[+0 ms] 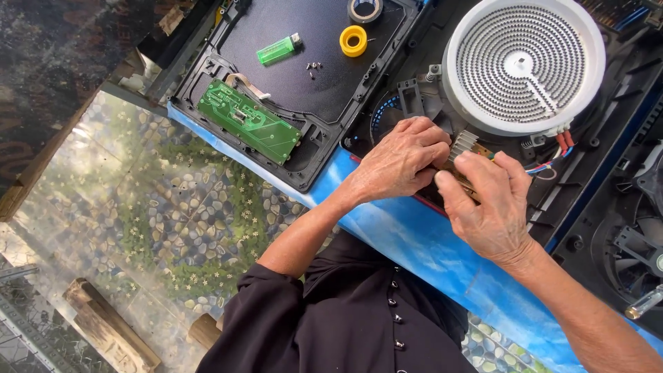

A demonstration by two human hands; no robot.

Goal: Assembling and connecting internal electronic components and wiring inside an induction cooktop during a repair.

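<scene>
Both hands point(442, 179) grip board point(464, 162), lying diagonally

We see no packages, labels, signs or screens here, only bare parts across the opened cooker casing point(324, 76).

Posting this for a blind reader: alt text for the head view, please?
Left hand and right hand grip a brown circuit board inside an opened cooker, below a white round heating coil. A green lighter lies nearby.
</scene>
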